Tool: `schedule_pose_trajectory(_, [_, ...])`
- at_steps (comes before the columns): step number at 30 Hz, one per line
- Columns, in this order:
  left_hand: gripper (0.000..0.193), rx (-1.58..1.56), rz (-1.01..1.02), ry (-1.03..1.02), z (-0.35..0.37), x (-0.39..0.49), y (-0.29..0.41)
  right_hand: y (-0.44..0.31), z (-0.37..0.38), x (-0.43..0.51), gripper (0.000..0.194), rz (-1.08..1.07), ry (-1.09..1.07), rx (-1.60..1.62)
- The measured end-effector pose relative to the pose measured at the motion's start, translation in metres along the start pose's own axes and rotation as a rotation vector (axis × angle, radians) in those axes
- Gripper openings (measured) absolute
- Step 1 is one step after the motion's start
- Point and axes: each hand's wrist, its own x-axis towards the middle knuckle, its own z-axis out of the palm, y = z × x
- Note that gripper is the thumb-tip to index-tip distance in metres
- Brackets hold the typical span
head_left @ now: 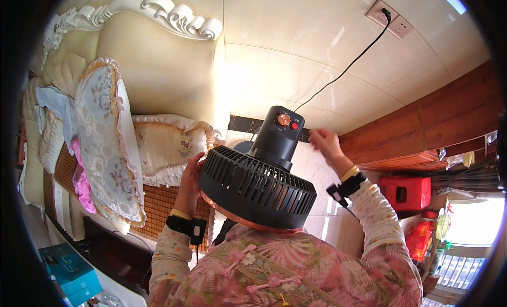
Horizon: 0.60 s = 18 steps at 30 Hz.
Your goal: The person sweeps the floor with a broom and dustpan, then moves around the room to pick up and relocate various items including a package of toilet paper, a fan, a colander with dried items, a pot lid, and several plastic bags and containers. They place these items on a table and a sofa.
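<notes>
A black electric fan or heater (pixel 257 188) with a slotted round housing and a copper-coloured front rim stands close before my body. Its control box (pixel 279 132) bears a copper-coloured knob (pixel 283 119) and a red button (pixel 294 126). My left hand (pixel 192 176) rests against the housing's left side; its fingers are partly hidden behind the rim. To the right of the control box, my right hand (pixel 325 144) is raised with curled fingers, apart from the appliance; whether it holds anything small cannot be told. A black cord (pixel 344 72) runs behind the control box up to a wall socket (pixel 381 13).
On the left stands a bed with a cream padded headboard (pixel 158 65), pillows (pixel 107 136) and a woven mat (pixel 160 204). Wooden cabinets (pixel 396 129) and a red plastic stool (pixel 408 192) are at the right. A teal box (pixel 71 271) lies at lower left.
</notes>
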Motion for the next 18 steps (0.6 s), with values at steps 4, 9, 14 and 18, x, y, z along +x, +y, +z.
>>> schedule_pose_trajectory(4, [0.052,-0.022,-0.113,-0.005,0.006,0.025,-0.003,0.028,0.013,0.011,0.065,0.208,-0.449,0.524])
schedule_pose_trajectory(9, [0.051,-0.225,-0.326,0.088,0.05,0.001,0.007,0.019,0.028,0.034,0.084,0.27,-0.801,0.774])
schedule_pose_trajectory(14, [0.045,0.064,-0.043,0.053,0.085,-0.045,0.012,-0.002,0.038,0.035,0.076,0.133,-0.846,0.733])
schedule_pose_trajectory(18, [0.043,0.166,0.134,-0.084,0.07,-0.05,0.003,-0.024,0.042,0.039,0.07,0.16,-0.795,0.61])
